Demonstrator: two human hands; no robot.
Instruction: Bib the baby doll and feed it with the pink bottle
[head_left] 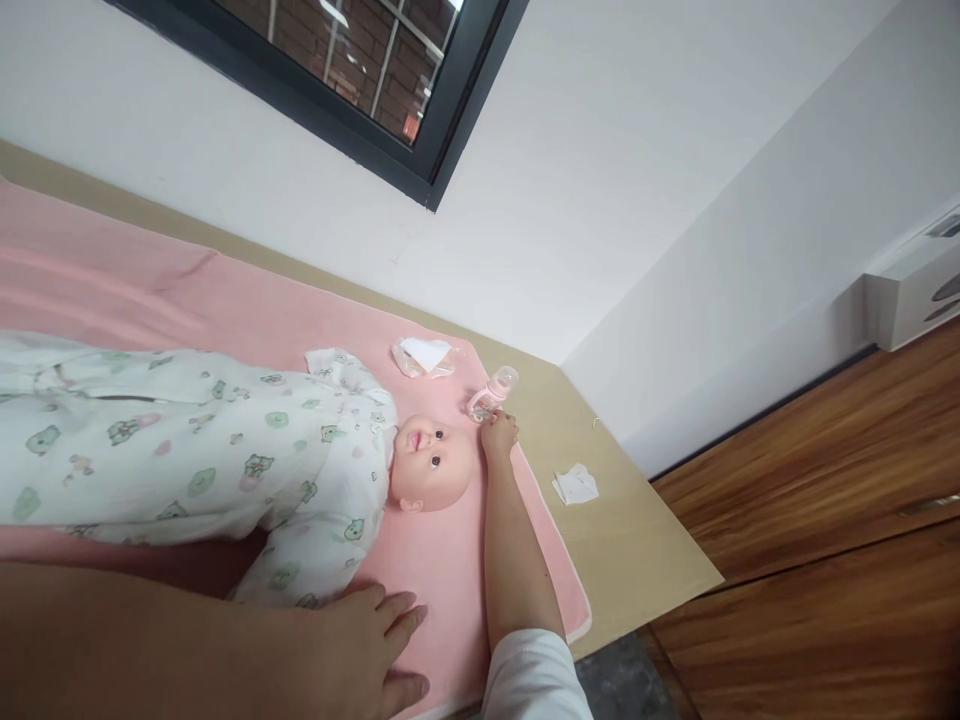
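A baby doll (431, 465) in a white, printed sleepsuit (255, 440) lies face up on a pink mat (442, 590), its head toward the right. Beyond the head, my right hand (499, 434) has its fingers curled against a small baby bottle (491, 395) with a clear cap and pink collar. The bottle is tilted at the mat's edge, and my hand hides part of it. Close to the doll's sleeve, my left hand (375, 640) rests on the mat with fingers apart and nothing in them.
A clear plastic packet with a white item (424, 356) lies on the mat above the doll's head. On the tan tabletop (622, 560) sits a crumpled white tissue (576, 484). White walls and a dark window frame (427, 165) stand behind; wooden cabinets (825, 480) are at right.
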